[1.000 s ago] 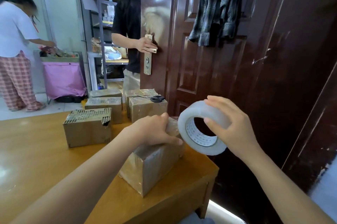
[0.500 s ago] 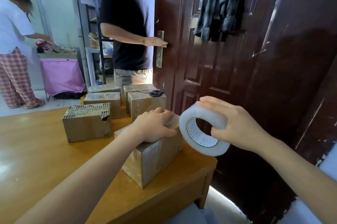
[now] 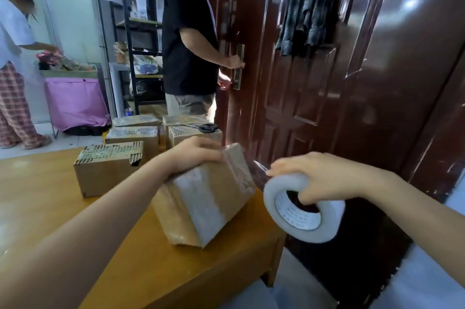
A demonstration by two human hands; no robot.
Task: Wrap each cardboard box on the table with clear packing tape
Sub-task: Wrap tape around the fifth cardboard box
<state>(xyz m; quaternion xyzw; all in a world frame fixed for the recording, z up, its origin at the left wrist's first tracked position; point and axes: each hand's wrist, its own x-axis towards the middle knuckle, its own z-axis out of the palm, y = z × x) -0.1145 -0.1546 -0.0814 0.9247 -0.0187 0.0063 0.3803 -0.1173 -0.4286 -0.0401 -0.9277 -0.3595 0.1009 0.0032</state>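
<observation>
Both bare forearms come in from the near edge and angle toward the middle. The left arm runs up from the near-left corner, wrist bent a bit, and the left hand [image 3: 195, 156] sits palm down on the far top edge of the tilted brown cardboard box [image 3: 206, 198], fingers curled over that edge. The right arm comes in from the near-right, wrist roughly level. The right hand [image 3: 324, 178] grips the big roll of clear packing tape [image 3: 305, 210] from above, fingers hooked through the core and thumb lying along the outer rim. The two hands are near each other but not touching.
</observation>
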